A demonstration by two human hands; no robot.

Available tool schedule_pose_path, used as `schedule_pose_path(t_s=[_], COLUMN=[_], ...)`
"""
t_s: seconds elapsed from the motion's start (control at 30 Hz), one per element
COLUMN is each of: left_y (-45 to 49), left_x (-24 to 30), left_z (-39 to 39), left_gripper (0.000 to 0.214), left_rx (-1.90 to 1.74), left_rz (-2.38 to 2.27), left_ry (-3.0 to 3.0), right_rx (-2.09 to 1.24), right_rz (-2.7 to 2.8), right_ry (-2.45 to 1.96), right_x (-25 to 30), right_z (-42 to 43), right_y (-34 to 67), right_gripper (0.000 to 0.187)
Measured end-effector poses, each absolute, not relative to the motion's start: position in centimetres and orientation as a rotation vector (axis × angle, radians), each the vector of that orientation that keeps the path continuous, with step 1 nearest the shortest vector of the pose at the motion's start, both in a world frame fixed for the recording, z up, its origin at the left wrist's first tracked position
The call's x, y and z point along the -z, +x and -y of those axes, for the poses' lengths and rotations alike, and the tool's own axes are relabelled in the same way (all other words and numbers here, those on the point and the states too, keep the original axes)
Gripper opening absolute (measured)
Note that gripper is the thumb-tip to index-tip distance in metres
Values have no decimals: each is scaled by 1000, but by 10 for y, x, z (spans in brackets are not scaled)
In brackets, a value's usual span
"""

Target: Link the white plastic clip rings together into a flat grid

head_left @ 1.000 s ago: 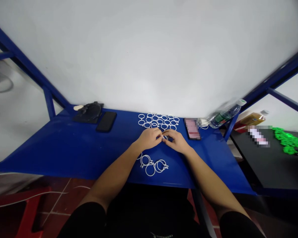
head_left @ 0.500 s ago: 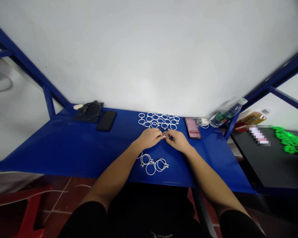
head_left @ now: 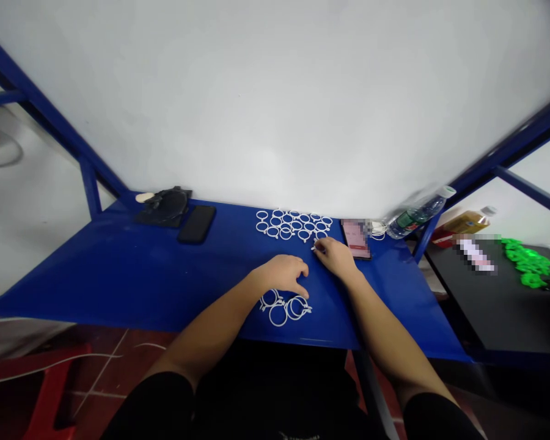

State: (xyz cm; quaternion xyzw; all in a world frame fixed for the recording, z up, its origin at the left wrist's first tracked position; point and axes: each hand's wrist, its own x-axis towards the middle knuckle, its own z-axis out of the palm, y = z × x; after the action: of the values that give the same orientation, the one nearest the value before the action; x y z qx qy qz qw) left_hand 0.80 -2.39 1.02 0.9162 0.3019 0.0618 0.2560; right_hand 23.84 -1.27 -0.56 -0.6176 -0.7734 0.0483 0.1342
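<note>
My left hand (head_left: 282,273) hovers over the near group of white curtain rings (head_left: 278,325), its thumb and fingers apart and nothing between them. Part of that group is hidden beneath it. My right hand (head_left: 335,256) is closed at the fingertips around a white curtain ring (head_left: 315,247), mostly covered by the fingers, at the near right edge of the far group. That far group of white curtain rings (head_left: 286,238) lies flat in rough rows by the wall, each with a small tab.
On the blue table (head_left: 132,275) lie a black phone (head_left: 197,223) and a black plastic bag (head_left: 167,206) at left. A lit phone (head_left: 356,239), white cable (head_left: 378,230) and leaning bottle (head_left: 410,219) are at right. Green plastic pieces (head_left: 527,260) lie on a black side surface (head_left: 486,305).
My hands, together at one ring before, have parted. The left has come nearer to me over the near rings and opened; the right has shifted slightly right with the ring.
</note>
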Motion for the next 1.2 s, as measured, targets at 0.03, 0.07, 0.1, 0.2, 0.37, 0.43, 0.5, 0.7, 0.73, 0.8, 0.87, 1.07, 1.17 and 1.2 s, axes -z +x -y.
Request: schedule_pose_path(t_s=[0.03, 0.07, 0.1, 0.2, 0.37, 0.43, 0.5, 0.7, 0.73, 0.8, 0.87, 1.07, 1.17, 1.2], left_y=[11, 12, 13, 13, 11, 12, 14, 14, 14, 13, 13, 15, 13, 13], left_x=[-7, -4, -2, 0, -4, -2, 0, 6, 6, 4, 2, -5, -8, -9], left_z=[25, 26, 26, 24, 24, 26, 27, 23, 23, 22, 23, 29, 30, 30], left_gripper=[47, 43, 37, 17, 37, 50, 57, 28, 26, 33, 50, 72, 76, 77], left_rx=[-153, -151, -157, -216, -261, -242, -222, -225, -235, -238, -217, -151, -137, -118], left_rz=[-789, -771, -761, -796, -836, -793, -755, -782, -795, -798, -778, -780, -769, -755], left_ry=[2503, 2519, 2533, 2558, 2508, 2507, 2516, 2559, 2558, 2540, 2519, 2478, 2460, 2465], right_rx=[-134, -130, -130, -147, -115, -121, -117, -217, -279, -378, -404, -289, -235, -230], right_rz=[2221, 2202, 2186, 2164, 2191, 2237, 2254, 2269, 2319, 2412, 2453, 2318, 2233, 2214], right_ry=[-1795, -1794, -1787, -1747, -1776, -1796, -1801, -1544, -1470, -1381, -1395, -1522, -1526, -1518], right_x=[6, 7, 7, 7, 6, 6, 5, 0, -1, 0, 2, 10, 10, 9], right_z=[12, 12, 11, 12, 13, 13, 13, 18, 19, 20, 19, 11, 10, 11], right_y=[239, 239, 239, 240, 243, 244, 243, 238, 236, 234, 233, 238, 240, 239], right_gripper=[9, 10, 11, 12, 14, 11, 10, 8, 7, 6, 6, 10, 12, 13])
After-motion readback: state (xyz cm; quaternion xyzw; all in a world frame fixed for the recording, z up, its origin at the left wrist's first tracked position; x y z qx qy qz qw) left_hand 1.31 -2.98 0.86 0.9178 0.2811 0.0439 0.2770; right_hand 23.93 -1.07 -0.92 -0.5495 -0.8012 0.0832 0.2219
